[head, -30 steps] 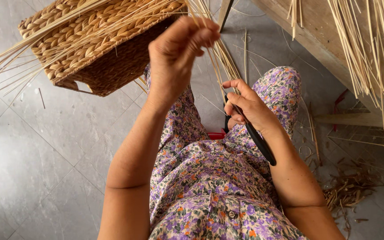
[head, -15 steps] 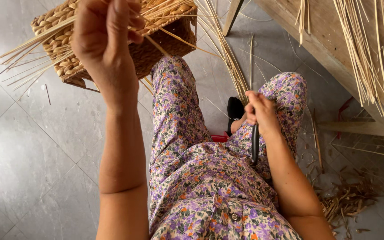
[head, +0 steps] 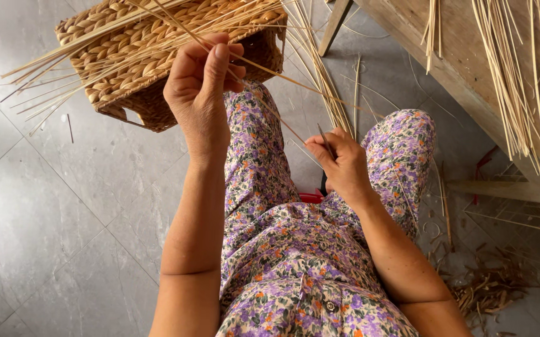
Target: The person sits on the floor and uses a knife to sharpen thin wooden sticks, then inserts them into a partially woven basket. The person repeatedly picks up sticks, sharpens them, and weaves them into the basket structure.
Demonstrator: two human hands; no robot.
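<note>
The floor [head: 51, 206] is laid in large grey tiles with thin pale joints running diagonally, and it looks matt and a little mottled. A person sits above it in purple flowered clothing [head: 295, 249], knees pointing away from the camera. On the floor past the left knee stands a woven basket [head: 157, 56] of golden plaited fibre, tilted so one side wall and a dark opening show; loose pale straw strands [head: 51, 68] lie across its top and fan out to the left over the tiles.

The left hand [head: 201, 87] is raised in front of the basket, its fingers pinched together on a thin strand [head: 270, 72] that runs down and to the right. The right hand [head: 341, 165] rests near the right knee, fingers closed around a slim dark tool [head: 325, 181] whose tip points up toward that strand.

Along the upper right runs a wooden bench [head: 457, 62] with a slanted leg, and long bundles of straw [head: 520, 75] hang over its edge. Short clippings and scraps [head: 488, 287] litter the tiles at the lower right.
</note>
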